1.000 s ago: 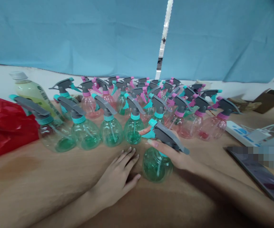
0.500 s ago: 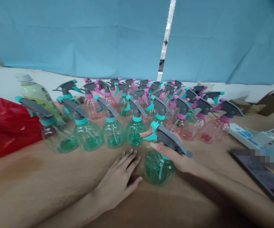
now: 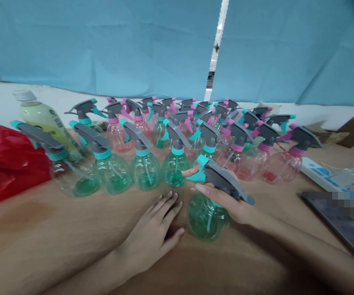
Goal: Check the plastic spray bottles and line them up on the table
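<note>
Right grip [image 3: 237,208] seemingly clamped on green spray bottle [image 3: 206,223] — partly hidden; left grip [image 3: 148,237] spread.

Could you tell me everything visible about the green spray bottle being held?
The round, translucent green, plastic-looking spray bottle is roughly upright before rows of green and pink spray bottles. It has a grey spray head, turquoise nozzle, trigger and collar, and a pale inner tube. The person's right hand grips it below the head, a fingertip at the trigger. Whether it holds liquid is unclear.
</note>
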Available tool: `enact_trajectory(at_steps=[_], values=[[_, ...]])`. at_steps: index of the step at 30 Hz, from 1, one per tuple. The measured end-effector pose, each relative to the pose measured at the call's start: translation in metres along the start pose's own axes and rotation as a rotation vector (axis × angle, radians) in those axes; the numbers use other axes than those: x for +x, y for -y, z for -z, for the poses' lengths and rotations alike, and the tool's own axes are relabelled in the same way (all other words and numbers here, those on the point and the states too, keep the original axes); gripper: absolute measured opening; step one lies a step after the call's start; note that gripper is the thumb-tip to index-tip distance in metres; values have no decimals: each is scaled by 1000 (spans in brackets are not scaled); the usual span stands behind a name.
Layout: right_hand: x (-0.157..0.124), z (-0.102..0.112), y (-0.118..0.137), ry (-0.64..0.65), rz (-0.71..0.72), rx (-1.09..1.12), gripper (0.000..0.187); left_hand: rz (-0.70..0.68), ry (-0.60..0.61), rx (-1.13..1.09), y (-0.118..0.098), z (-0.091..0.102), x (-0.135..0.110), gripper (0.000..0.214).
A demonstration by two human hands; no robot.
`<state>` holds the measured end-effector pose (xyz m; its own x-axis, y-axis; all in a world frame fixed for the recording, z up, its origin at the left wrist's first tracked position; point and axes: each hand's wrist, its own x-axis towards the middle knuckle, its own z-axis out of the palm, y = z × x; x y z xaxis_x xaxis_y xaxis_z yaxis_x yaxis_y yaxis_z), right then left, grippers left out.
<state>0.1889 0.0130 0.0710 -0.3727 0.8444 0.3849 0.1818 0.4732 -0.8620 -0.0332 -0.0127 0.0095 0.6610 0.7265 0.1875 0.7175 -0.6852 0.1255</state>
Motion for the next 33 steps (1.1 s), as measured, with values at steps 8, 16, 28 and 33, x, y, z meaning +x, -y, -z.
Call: enact_trajectory(at_steps=[8, 16, 28, 33], values=[[1, 0, 5, -43, 67, -103, 17, 5, -15, -7, 0, -2, 0, 52], [6, 1, 3, -37, 129, -63, 23, 4, -9, 6, 0, -2, 0, 52], [7, 4, 11, -13, 139, -103, 25, 9, 11, 39, -1, 0, 1, 52], [2, 3, 8, -20, 101, -75, 17, 8, 4, 48, 0, -2, 1, 53]])
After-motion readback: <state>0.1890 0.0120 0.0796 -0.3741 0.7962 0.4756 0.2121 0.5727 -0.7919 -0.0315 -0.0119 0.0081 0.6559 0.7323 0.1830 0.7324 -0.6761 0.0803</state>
